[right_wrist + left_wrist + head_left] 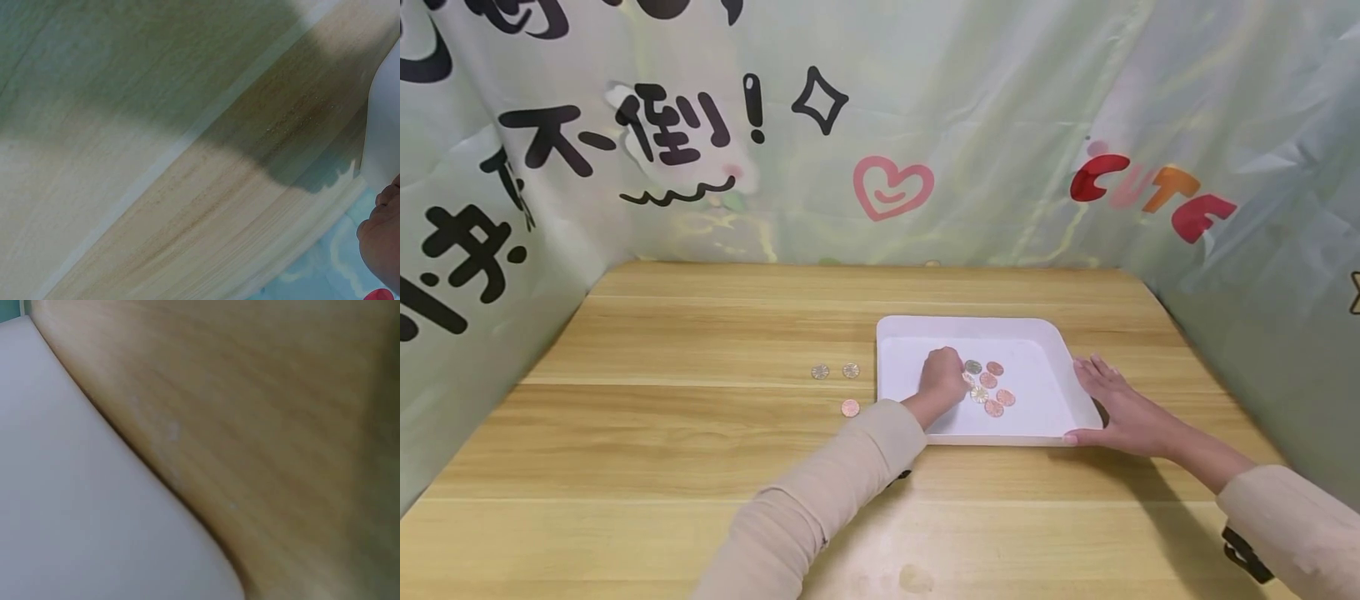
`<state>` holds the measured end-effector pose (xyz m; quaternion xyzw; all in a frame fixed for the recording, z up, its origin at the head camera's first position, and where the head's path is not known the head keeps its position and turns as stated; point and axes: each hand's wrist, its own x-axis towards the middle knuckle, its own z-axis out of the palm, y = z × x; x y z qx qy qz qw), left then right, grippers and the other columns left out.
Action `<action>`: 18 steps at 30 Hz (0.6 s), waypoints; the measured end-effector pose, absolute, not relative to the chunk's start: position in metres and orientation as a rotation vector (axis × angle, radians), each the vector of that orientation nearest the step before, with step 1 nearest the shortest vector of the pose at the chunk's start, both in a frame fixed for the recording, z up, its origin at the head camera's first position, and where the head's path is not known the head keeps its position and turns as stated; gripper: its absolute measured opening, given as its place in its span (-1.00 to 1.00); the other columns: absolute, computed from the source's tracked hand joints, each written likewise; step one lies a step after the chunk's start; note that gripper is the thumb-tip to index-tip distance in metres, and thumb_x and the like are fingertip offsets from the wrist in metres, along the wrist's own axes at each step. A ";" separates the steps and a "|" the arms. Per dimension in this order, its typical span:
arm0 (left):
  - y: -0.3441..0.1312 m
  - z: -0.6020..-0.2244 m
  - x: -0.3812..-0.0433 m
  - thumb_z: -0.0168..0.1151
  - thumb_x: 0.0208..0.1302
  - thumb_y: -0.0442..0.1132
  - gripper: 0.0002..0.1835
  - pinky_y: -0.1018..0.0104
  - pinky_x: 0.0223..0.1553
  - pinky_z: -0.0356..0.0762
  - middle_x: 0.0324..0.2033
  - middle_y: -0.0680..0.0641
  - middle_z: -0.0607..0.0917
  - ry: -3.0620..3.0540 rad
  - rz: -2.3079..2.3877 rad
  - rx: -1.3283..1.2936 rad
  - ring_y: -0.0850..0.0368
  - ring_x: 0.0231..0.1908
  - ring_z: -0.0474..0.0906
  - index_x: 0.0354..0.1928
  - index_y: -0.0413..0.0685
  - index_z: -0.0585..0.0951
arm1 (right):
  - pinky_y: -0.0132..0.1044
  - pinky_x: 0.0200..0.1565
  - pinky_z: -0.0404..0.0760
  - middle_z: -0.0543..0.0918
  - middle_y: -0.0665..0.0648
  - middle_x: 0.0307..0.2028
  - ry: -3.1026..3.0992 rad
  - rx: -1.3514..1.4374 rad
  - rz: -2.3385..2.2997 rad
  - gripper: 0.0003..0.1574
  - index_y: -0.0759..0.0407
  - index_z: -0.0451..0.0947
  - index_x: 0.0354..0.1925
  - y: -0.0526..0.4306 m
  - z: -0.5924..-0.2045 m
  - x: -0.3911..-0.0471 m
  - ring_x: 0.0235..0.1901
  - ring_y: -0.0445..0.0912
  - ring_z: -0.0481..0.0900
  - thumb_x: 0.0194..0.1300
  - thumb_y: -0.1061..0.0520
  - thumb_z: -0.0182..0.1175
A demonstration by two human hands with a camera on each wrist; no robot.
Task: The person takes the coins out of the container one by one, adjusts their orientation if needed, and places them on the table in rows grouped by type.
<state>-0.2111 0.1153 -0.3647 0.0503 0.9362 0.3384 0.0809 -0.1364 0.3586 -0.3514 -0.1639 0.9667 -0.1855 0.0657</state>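
Left hand (942,377) bent over the tray (1041,392), right hand (1123,415) spread at its side
The left arm (820,492) slants forward, fingers curled down beside the clustered coins (994,408); whether they pinch one, I cannot tell; the right hand is wide open, thumb touching the tray's near right corner, fingers along its right wall; three loose coins (850,408) lie on the table (700,458), left of the tray

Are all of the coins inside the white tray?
No, three coins lie on the wooden table, left of the white tray.
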 end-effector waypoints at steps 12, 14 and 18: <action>0.109 -0.366 -0.212 0.31 0.03 -0.41 -0.96 0.40 -0.21 0.58 -0.39 -0.09 0.73 2.747 1.117 0.093 0.09 -0.30 0.64 -0.43 -0.21 0.69 | 0.15 0.37 -0.29 -0.06 0.55 0.35 2.919 -0.510 -0.564 0.38 0.47 -0.19 0.38 0.358 -0.352 -0.135 0.41 0.29 -0.32 -0.04 -0.21 0.37; 0.106 -0.365 -0.213 0.32 0.06 -0.37 -0.97 0.42 -0.30 0.56 -0.41 -0.09 0.73 2.732 1.131 0.084 0.11 -0.38 0.62 -0.46 -0.21 0.69 | 0.12 0.38 -0.31 -0.06 0.56 0.35 2.920 -0.511 -0.567 0.38 0.47 -0.18 0.38 0.358 -0.352 -0.135 0.40 0.30 -0.32 -0.04 -0.21 0.36; 0.099 -0.363 -0.214 0.32 0.08 -0.33 -0.92 0.51 -0.53 0.41 -0.43 -0.11 0.74 2.706 1.165 0.102 0.20 -0.54 0.50 -0.47 -0.23 0.70 | 0.06 0.39 -0.35 -0.05 0.56 0.35 2.927 -0.509 -0.567 0.37 0.48 -0.18 0.37 0.358 -0.352 -0.135 0.40 0.30 -0.31 -0.03 -0.21 0.36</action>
